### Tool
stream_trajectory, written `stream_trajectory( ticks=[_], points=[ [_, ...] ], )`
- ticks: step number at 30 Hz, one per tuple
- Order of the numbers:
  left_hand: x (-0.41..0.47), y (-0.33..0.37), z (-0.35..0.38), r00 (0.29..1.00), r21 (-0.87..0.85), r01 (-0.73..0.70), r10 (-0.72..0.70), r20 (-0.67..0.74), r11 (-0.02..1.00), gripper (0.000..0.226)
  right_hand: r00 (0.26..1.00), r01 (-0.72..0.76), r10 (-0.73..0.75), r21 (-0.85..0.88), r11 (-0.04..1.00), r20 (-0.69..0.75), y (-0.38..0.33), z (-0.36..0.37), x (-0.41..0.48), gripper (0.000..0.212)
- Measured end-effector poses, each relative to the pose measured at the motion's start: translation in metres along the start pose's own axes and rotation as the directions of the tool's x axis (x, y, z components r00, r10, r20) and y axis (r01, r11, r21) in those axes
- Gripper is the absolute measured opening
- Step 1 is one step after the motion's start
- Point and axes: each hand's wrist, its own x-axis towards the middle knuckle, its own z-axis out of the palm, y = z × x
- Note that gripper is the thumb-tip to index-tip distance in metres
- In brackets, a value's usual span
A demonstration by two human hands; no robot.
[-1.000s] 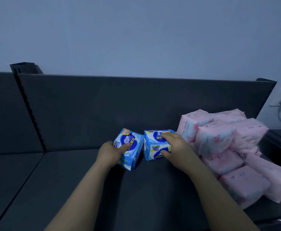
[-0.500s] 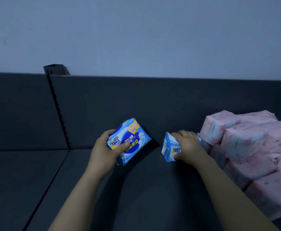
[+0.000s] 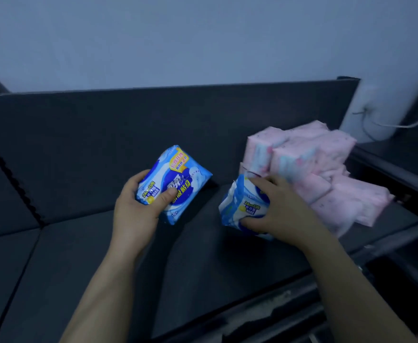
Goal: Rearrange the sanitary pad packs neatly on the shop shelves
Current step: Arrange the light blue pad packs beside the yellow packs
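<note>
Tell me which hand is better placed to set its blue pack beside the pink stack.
Right. The right hand grips the right pack close beside the pink stack. The left hand holds the left pack tilted and farther left, with the right hand between it and the stack.

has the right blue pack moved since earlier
Yes. The right blue pack shifted right, away from the left blue pack, up against the pink stack.

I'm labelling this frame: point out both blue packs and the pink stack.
Left blue pack (image 3: 177, 181), head view: printed front.
Right blue pack (image 3: 241, 205), head view: visible front.
Pink stack (image 3: 309, 154), head view: upper pack's face.
</note>
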Motion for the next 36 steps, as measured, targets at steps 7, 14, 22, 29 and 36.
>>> stream_trajectory(
  ticks=[7,14,22,29,36],
  points=[
    [-0.042,0.015,0.086,0.970,-0.082,-0.027,0.046,0.240,0.996,0.046,0.981,-0.159,0.157,-0.004,0.987,-0.116,0.035,-0.077,-0.099,0.073],
    [-0.137,0.024,0.193,0.885,-0.091,-0.008,0.049,0.462,0.996,0.062,0.889,-0.420,0.397,-0.064,0.905,-0.229,0.088,-0.155,-0.239,0.070],
    [-0.313,0.048,0.315,0.707,-0.146,0.006,0.099,0.700,0.989,0.057,0.705,-0.673,0.615,-0.060,0.737,-0.353,0.127,-0.235,-0.443,0.073],
    [-0.471,0.065,0.391,0.482,-0.219,0.099,0.146,0.864,0.971,0.052,0.470,-0.850,0.749,-0.010,0.526,-0.467,0.132,-0.285,-0.612,0.071],
    [-0.599,0.085,0.453,0.237,-0.194,0.222,0.140,0.961,0.956,0.031,0.211,-0.943,0.769,0.081,0.322,-0.603,0.126,-0.317,-0.737,0.076]
  ],
)
